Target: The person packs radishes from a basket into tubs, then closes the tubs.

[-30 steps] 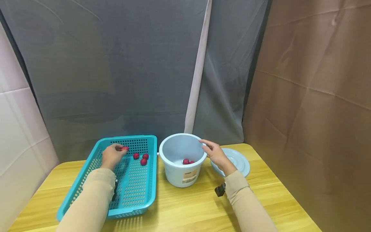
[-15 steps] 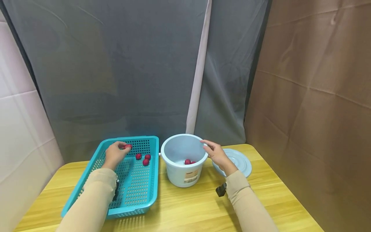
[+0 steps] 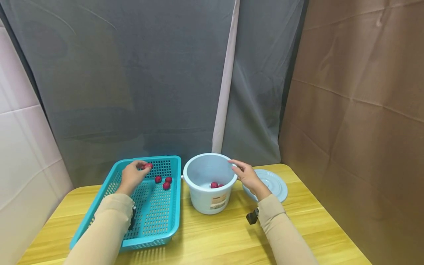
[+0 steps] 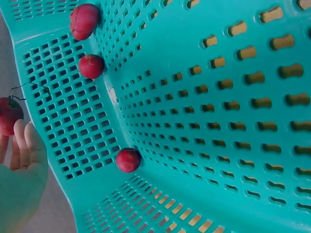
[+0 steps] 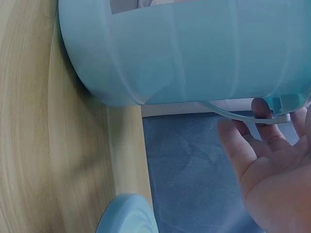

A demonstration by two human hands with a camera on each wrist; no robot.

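Over the teal basket [image 3: 150,221], seen from the head camera, the left hand [image 3: 132,176] now has a small red fruit [image 3: 147,166] pinched at its fingertips and lifted a bit above the mesh near the basket's far rim. A second ago that hand was lower, down on the basket floor with the fruit, so the pickup looks done and the fruit is off the bottom. Three more red fruits [image 3: 164,181] sit loose in the basket just right of the hand. Right of the basket stands the pale blue bucket [image 3: 209,187] with a couple of fruits [image 3: 213,184] already inside, and the right hand [image 3: 246,176] hasn't really budged: its fingers rest on the bucket's rim on the side away from the basket. The bucket's lid [image 3: 273,184] lies flat on the wooden table [image 3: 215,239], further right again.

Left wrist camera: the held fruit [image 4: 8,115] sits at the fingertips [image 4: 26,141] with its thin stem sticking out, clear of the basket's mesh. The three loose fruits [image 4: 128,159] rest along the crease between basket floor and wall.

Right wrist camera: the fingers [image 5: 265,128] are loosely spread against the bucket's wall [image 5: 194,53] by the thin handle [image 5: 238,115]. Can't tell if they actually clamp it. Looks like it's just steadying the bucket.
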